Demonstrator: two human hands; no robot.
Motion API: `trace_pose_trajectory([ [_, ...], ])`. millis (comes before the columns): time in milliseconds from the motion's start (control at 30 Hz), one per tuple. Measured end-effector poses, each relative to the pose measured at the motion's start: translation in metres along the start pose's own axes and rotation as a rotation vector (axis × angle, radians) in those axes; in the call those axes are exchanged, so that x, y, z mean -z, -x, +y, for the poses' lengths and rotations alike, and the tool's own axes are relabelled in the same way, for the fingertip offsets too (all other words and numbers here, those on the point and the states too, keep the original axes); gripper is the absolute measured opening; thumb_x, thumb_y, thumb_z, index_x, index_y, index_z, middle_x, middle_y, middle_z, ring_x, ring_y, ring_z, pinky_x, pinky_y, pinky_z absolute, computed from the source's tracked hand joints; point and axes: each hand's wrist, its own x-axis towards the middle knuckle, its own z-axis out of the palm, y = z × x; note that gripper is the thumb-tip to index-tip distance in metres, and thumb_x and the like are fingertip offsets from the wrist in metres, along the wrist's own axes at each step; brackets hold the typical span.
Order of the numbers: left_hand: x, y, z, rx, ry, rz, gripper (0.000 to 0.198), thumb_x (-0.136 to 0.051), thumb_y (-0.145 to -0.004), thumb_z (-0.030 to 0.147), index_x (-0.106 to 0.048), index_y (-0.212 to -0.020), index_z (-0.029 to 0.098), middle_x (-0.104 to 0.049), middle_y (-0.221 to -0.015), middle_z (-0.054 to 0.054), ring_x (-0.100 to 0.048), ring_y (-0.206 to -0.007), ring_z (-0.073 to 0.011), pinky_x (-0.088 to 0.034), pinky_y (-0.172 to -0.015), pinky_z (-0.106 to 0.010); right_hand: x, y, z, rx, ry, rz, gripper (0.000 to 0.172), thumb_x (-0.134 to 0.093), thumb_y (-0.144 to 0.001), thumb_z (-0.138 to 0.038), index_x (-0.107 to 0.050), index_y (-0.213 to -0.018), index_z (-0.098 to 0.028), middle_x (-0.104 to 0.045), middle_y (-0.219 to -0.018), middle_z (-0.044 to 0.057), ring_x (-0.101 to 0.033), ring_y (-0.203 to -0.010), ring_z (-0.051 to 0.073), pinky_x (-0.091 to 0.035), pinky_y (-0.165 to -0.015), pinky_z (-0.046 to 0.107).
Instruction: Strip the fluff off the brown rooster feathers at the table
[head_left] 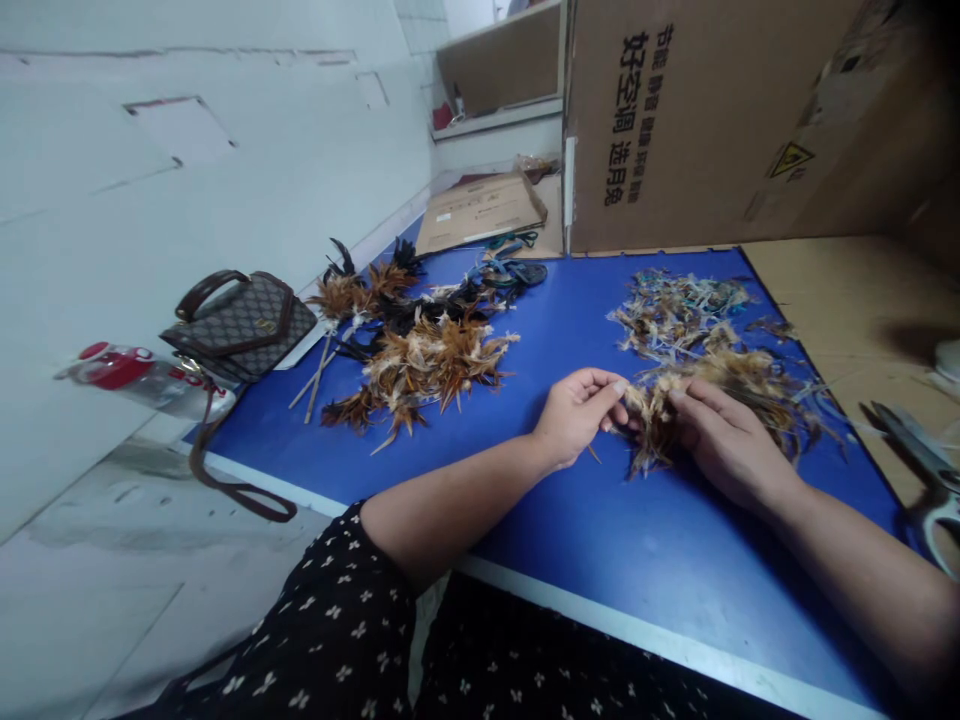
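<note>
The feather strip (654, 422) was between the two hands, over the right part of the blue tabletop (480, 500), with neither hand clearly nearer to it. The left hand (577, 415) was closed in a pinch on its left end; the right hand (731, 435), thumb and fingers drawn together, gripped its right side. Its long axis ran roughly left to right, and its loose tips pointed mostly nearward. A feather pile (675, 312) lay just beyond.
</note>
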Motion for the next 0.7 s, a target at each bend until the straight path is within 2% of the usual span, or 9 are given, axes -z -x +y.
trace_pose_trajectory([
  [67, -0.002, 0.002, -0.001, -0.013, -0.016, -0.022, 0.052, -0.092, -0.085, 0.059, -0.071, -0.104, 0.015, -0.071, -0.071, 0.0, -0.061, -0.06, -0.0097, -0.041, -0.058, -0.025, -0.003, 0.001, -0.005, -0.117, -0.194, -0.109, 0.045, -0.062, -0.11, -0.07, -0.075, -0.111, -0.027, -0.08, -0.092, 0.004, -0.076, -0.081, 0.022, -0.067, -0.073, 0.035],
  [133, -0.003, 0.003, -0.002, -0.025, -0.029, -0.037, 0.052, -0.093, -0.084, 0.059, -0.073, -0.104, 0.015, -0.071, -0.072, 0.0, -0.061, -0.062, -0.0097, -0.042, -0.058, -0.025, -0.005, 0.002, -0.01, -0.202, -0.281, -0.165, 0.048, -0.079, -0.098, -0.072, -0.077, -0.11, -0.025, -0.082, -0.097, 0.006, -0.077, -0.084, 0.023, -0.068, -0.077, 0.036],
  [233, -0.001, 0.004, -0.003, -0.024, -0.045, -0.07, 0.053, -0.095, -0.082, 0.06, -0.076, -0.104, 0.015, -0.07, -0.073, 0.0, -0.058, -0.063, -0.0089, -0.041, -0.059, -0.025, -0.005, 0.004, -0.014, -0.245, -0.275, -0.151, 0.054, -0.092, -0.086, -0.072, -0.079, -0.101, -0.022, -0.081, -0.09, 0.007, -0.073, -0.072, 0.019, -0.065, -0.068, 0.032],
  [433, 0.001, 0.003, 0.001, -0.022, -0.049, -0.032, 0.054, -0.096, -0.079, 0.06, -0.077, -0.1, 0.015, -0.068, -0.07, 0.002, -0.052, -0.058, -0.0067, -0.039, -0.059, -0.026, 0.001, 0.003, -0.011, -0.243, -0.255, -0.182, 0.05, -0.085, -0.094, -0.07, -0.081, -0.094, -0.02, -0.078, -0.083, 0.007, -0.066, -0.064, 0.015, -0.057, -0.058, 0.028],
  [600, 0.001, 0.001, 0.004, -0.016, -0.027, 0.007, 0.054, -0.098, -0.076, 0.061, -0.075, -0.095, 0.015, -0.068, -0.069, 0.002, -0.051, -0.058, -0.006, -0.038, -0.058, -0.025, 0.003, 0.003, -0.016, -0.217, -0.141, -0.158, 0.056, -0.074, -0.101, -0.075, -0.078, -0.086, -0.02, -0.058, -0.059, -0.001, -0.045, -0.05, 0.011, -0.035, -0.045, 0.024],
  [700, 0.002, 0.0, 0.003, -0.016, -0.017, 0.036, 0.056, -0.098, -0.075, 0.061, -0.076, -0.096, 0.015, -0.069, -0.07, 0.002, -0.052, -0.058, -0.0062, -0.038, -0.058, -0.025, 0.002, 0.004, -0.02, -0.242, -0.135, -0.158, 0.058, -0.072, -0.101, -0.076, -0.075, -0.084, -0.021, -0.049, -0.056, -0.004, -0.036, -0.047, 0.009, -0.025, -0.042, 0.025],
])
